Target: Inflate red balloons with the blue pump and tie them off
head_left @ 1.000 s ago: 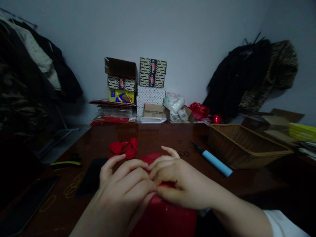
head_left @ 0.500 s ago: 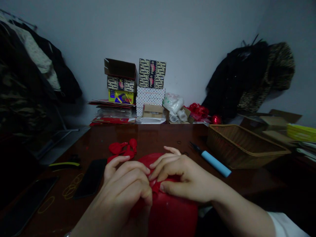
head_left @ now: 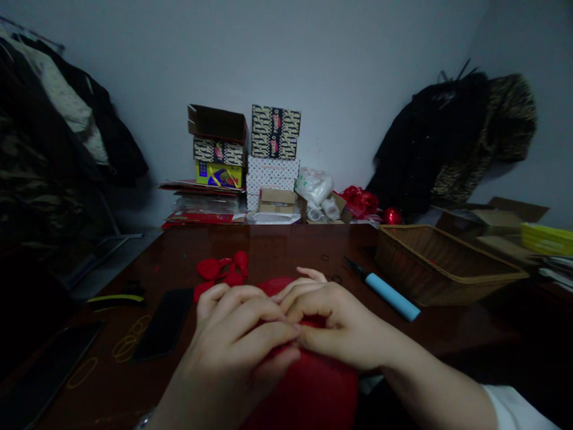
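An inflated red balloon (head_left: 313,388) is in front of me at the table's near edge, partly covered by both hands. My left hand (head_left: 237,340) reaches over its top, with fingers bent and the fingertips meeting those of the other hand. My right hand (head_left: 331,319) pinches at the balloon's neck, thumb against curled fingers, little finger raised. The neck itself is hidden behind the fingers. Just beyond my left hand lie several limp red balloons (head_left: 224,267). A light blue hand pump (head_left: 391,295) with a black nozzle lies to the right of my right hand.
A wicker basket (head_left: 447,263) stands on the table's right. At left are a black phone (head_left: 164,322), several rubber bands (head_left: 129,340), a larger dark tablet-like device (head_left: 54,370) and a yellow-edged black object (head_left: 116,298). Stacked boxes (head_left: 273,173) line the wall.
My left hand has moved right and its fingers have closed in against my right hand's fingertips, covering the balloon's neck. My right hand has hardly moved.
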The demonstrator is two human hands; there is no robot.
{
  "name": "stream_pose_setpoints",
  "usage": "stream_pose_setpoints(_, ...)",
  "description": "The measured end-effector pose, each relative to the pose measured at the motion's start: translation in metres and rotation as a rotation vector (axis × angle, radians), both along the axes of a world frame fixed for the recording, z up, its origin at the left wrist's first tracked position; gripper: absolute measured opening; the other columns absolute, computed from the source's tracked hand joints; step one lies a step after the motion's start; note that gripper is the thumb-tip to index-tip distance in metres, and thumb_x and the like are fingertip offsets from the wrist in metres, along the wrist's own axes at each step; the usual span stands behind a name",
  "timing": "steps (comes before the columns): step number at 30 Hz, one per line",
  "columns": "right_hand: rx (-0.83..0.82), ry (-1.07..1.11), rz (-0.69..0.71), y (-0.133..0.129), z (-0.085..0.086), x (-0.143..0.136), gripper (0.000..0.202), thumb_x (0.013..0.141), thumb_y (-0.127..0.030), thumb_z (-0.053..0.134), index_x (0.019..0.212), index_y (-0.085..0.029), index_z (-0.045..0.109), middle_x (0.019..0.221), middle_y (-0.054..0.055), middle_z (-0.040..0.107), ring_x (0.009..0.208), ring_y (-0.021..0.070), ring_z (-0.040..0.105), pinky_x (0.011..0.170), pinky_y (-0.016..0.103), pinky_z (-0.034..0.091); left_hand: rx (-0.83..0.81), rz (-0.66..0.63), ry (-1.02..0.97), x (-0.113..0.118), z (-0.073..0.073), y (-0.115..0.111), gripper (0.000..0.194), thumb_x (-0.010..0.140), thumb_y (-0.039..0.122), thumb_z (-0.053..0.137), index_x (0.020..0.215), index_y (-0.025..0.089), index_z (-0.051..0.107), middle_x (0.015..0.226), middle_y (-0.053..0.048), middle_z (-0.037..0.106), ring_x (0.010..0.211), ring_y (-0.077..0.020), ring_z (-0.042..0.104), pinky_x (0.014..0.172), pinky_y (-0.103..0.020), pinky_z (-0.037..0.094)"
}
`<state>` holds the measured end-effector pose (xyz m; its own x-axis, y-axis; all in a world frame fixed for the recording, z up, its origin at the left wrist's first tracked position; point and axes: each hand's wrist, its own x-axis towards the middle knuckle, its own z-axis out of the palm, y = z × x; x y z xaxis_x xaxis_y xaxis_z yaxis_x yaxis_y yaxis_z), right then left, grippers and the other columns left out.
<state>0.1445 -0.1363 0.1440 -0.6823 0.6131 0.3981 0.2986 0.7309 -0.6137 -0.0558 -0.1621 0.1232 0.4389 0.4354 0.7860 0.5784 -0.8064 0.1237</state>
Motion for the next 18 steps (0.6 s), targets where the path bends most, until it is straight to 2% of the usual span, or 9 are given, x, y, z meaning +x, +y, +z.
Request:
stream_pose_setpoints(3, -0.010, 0.014, -0.005, 0.002, -0.001, -0.001, 0.005, 0.083, -0.018, 0.065, 0.083, -0.022, 0.067, 0.094, -0.002, 0.072, 0.103, 0.0139, 0.061, 0.109, 0.042, 0.013, -0.041, 0.007, 0.039, -0.001, 0.001, 0.000, 0.017, 0.082, 0.016, 0.062, 0.091, 0.030, 0.067, 0.083, 0.003, 0.067, 0.085, -0.0158, 0.058, 0.087, -0.037, 0.032)
stream_pose_setpoints(8, -0.056, 0.023, 0.003, 0.006, -0.001, 0.001, 0.005, 0.082, -0.020, 0.067, 0.086, -0.024, 0.068, 0.100, -0.001, 0.072, 0.104, 0.0149, 0.061, 0.108, 0.044, 0.015, 0.029, 0.055, 0.079, -0.009, 0.002, 0.002, 0.017, 0.082, 0.017, 0.061, 0.088, 0.032, 0.068, 0.078, 0.005, 0.066, 0.079, -0.0142, 0.059, 0.091, -0.037, 0.031)
stream_pose_setpoints(12, -0.069, 0.039, -0.003, 0.006, -0.002, 0.000, 0.004, 0.083, -0.022, 0.066, 0.085, -0.025, 0.069, 0.099, -0.001, 0.072, 0.104, 0.0160, 0.061, 0.108, 0.045, 0.016, 0.054, 0.088, 0.065, -0.006, 0.000, 0.001, 0.019, 0.080, 0.016, 0.063, 0.088, 0.032, 0.068, 0.074, 0.005, 0.065, 0.077, -0.0137, 0.058, 0.093, -0.039, 0.031)
stream_pose_setpoints(15, -0.065, 0.026, 0.007, 0.005, -0.001, -0.002, 0.004, 0.082, -0.021, 0.067, 0.084, -0.024, 0.069, 0.097, -0.001, 0.072, 0.103, 0.0152, 0.062, 0.108, 0.044, 0.015, 0.035, 0.072, 0.028, -0.001, 0.001, -0.001, 0.018, 0.079, 0.012, 0.060, 0.082, 0.028, 0.067, 0.074, 0.003, 0.064, 0.079, -0.0146, 0.058, 0.095, -0.040, 0.031)
stream_pose_setpoints(18, -0.073, 0.021, 0.027, 0.005, -0.001, -0.001, 0.004, 0.081, -0.019, 0.068, 0.082, -0.023, 0.068, 0.096, -0.001, 0.072, 0.102, 0.0149, 0.062, 0.109, 0.044, 0.014, -0.013, 0.002, -0.016, 0.002, 0.002, -0.001, 0.019, 0.077, 0.007, 0.055, 0.074, 0.024, 0.063, 0.076, 0.001, 0.062, 0.086, -0.0168, 0.057, 0.096, -0.042, 0.032)
